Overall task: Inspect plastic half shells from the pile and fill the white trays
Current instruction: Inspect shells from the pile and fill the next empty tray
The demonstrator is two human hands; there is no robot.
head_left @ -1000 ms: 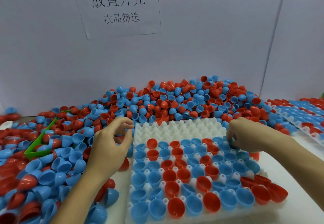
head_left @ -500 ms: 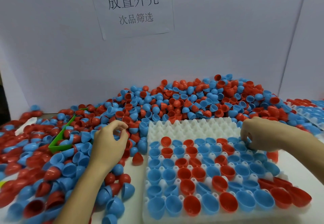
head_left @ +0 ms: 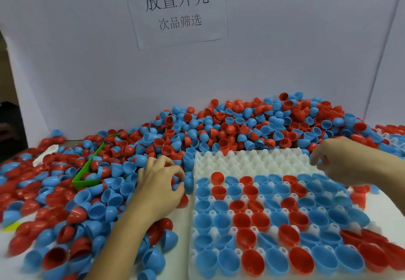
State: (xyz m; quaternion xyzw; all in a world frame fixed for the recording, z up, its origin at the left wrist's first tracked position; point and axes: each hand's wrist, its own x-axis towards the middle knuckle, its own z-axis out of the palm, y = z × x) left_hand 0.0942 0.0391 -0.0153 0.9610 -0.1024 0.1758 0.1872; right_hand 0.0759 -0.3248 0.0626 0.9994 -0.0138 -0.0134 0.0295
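A big pile of red and blue half shells (head_left: 241,126) covers the back and left of the table. The white tray (head_left: 252,161) lies at front right. Its near rows hold red and blue shells, and its back rows are bare. My left hand (head_left: 160,185) reaches down into the pile just left of the tray, its fingers curled round a half shell (head_left: 178,182) there. My right hand (head_left: 341,161) hovers over the tray's back right corner. It is blurred, with fingers hanging curled; whether it holds anything cannot be told.
A green scoop (head_left: 87,170) lies half buried in the shells at left. A second filled tray (head_left: 392,135) shows at the far right edge. White walls with a paper sign (head_left: 177,8) close off the back. Loose red shells (head_left: 359,198) lie right of the tray.
My left hand dropped from above the pile into the shells beside the tray's edge. My right hand lifted off the blue row and drew back to the right.
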